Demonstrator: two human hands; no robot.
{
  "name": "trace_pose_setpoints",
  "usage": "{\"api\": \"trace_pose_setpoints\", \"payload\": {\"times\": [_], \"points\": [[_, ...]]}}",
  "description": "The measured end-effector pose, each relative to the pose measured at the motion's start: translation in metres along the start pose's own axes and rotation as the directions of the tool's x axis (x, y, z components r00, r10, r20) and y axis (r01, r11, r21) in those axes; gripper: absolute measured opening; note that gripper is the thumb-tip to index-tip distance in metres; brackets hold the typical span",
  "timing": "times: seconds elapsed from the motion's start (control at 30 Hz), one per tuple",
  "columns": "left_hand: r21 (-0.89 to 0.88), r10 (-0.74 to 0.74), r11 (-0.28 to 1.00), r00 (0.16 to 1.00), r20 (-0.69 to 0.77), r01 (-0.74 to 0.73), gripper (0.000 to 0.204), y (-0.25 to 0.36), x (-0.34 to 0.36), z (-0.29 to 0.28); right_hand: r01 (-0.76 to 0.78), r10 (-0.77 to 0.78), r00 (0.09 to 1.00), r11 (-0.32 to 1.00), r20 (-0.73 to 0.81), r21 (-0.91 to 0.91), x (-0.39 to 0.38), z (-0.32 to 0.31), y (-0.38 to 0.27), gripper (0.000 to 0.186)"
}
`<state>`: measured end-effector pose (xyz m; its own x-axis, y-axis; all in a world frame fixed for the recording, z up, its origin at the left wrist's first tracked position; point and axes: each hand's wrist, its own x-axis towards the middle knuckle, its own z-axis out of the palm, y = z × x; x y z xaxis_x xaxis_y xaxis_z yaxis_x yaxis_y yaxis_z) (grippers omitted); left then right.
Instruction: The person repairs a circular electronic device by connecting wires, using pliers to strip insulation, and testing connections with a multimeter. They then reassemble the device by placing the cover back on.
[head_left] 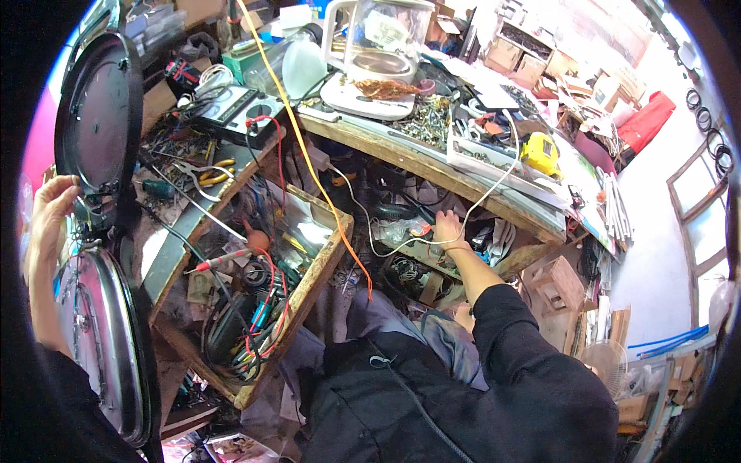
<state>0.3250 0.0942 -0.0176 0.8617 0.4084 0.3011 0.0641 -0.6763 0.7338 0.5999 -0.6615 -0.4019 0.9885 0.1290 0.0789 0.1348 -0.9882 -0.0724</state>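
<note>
At the far left stands a round black hinged electric griddle (100,116), its two halves spread apart and one above the other. My left hand (55,204) is closed at its edge by the hinge, fingertips pinched together against it. My right hand (448,229) reaches into an open drawer (421,253) under the workbench. Its fingers are partly stretched over small plastic bags (394,230) and loose parts, and nothing shows in its grasp. The fingertips are partly hidden among the clutter.
A wooden drawer (328,247) juts out in front, full of tools and red-and-black test leads. Pliers (208,174) lie beside a meter (235,108). An orange cord (297,131) and a white cable (494,185) hang across the bench. On top are a kitchen scale (367,100) and a yellow tape measure (540,153).
</note>
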Motion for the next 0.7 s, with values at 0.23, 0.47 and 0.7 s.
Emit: {"api": "trace_pose_setpoints", "payload": {"times": [0.23, 0.47, 0.7], "points": [[-0.014, 0.01, 1.0, 1.0, 0.024, -0.01, 0.01, 0.027, -0.011, 0.018, -0.002, 0.017, 0.968, 0.998, 0.25, -0.06, 0.024, -0.031, 0.003, 0.038], [-0.022, 0.023, 1.0, 0.999, 0.043, -0.022, 0.01, 0.017, -0.001, 0.01, -0.265, 0.179, 0.96, 0.832, 0.217, 0.486, 0.024, -0.021, 0.046, 0.077], [0.003, 0.042, 0.999, 0.999, -0.019, -0.042, 0.012, 0.008, 0.002, 0.018, -0.195, 0.22, 0.972, 0.538, 0.087, 0.82, -0.001, -0.01, 0.077, 0.061]]}}
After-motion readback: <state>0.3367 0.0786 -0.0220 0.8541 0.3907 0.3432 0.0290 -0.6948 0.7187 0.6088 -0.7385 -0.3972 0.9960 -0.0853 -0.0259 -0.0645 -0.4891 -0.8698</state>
